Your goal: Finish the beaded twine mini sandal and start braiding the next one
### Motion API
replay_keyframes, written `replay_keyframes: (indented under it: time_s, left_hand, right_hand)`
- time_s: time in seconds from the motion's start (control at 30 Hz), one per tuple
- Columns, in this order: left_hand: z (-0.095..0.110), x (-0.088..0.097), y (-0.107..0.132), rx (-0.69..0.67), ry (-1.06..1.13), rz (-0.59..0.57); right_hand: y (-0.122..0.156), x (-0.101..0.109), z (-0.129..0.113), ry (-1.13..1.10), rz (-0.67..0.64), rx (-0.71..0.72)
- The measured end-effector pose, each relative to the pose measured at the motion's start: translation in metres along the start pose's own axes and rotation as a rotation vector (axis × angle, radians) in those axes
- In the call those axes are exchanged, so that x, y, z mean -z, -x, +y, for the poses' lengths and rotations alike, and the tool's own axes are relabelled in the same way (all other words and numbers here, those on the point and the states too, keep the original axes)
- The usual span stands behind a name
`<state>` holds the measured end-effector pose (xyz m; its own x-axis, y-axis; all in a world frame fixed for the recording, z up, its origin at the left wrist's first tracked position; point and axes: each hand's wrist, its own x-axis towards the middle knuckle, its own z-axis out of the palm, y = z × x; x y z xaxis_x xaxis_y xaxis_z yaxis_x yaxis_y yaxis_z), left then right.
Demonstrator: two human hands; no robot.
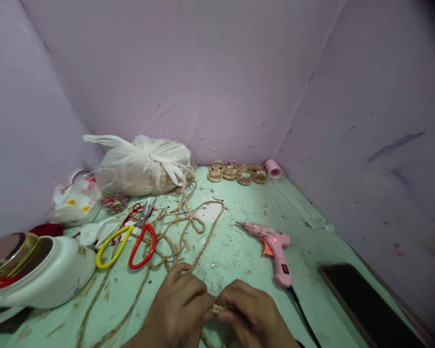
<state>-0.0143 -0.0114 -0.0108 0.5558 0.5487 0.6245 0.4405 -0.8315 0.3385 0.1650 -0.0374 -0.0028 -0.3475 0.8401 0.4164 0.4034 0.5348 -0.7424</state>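
Observation:
My left hand (pixel 179 307) and my right hand (pixel 252 311) meet low in the middle of the view, fingers closed. Between their fingertips shows a short bit of braided straw rope (pixel 217 308), pinched from both sides. The rope's long run (pixel 207 241) goes up from my left hand and joins a loose tangle on the table. Most of what my right fingers hold is hidden behind them. Left of the tangle lie scissors (pixel 142 221) with one yellow and one red handle, blades apart. A pink glue gun (pixel 275 246) with a lit red light rests right of my hands.
A dark phone (pixel 369 304) lies at the right edge. Several small woven straw pieces with beads (pixel 230 171) and a pink spool (pixel 274 169) stand along the back wall. A knotted white plastic bag (pixel 145 166), a bag of beads (pixel 115 203) and a white pot-like container (pixel 65 270) occupy the left.

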Motion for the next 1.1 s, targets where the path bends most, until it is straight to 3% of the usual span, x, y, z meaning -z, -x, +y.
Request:
replay_keyframes:
  time_s: [0.4, 0.5, 0.63, 0.8, 1.1]
  left_hand:
    - [0.0, 0.005, -0.005, -0.121, 0.078, 0.005]
    - [0.002, 0.01, -0.006, -0.081, 0.134, -0.025]
    - [0.005, 0.018, -0.01, 0.076, 0.18, -0.083]
    - [0.007, 0.026, -0.018, 0.054, 0.136, -0.054]
    - [0.016, 0.036, -0.023, 0.118, 0.223, -0.292]
  right_hand:
    - [-0.004, 0.004, -0.007, -0.084, 0.005, 0.102]
    - [-0.002, 0.003, -0.007, -0.105, 0.018, 0.063]
    - [0.001, 0.002, -0.005, -0.078, 0.094, -0.09]
    - [0.0, 0.003, -0.005, -0.052, 0.09, -0.084]
    - [-0.002, 0.009, -0.013, -0.181, -0.046, -0.158]
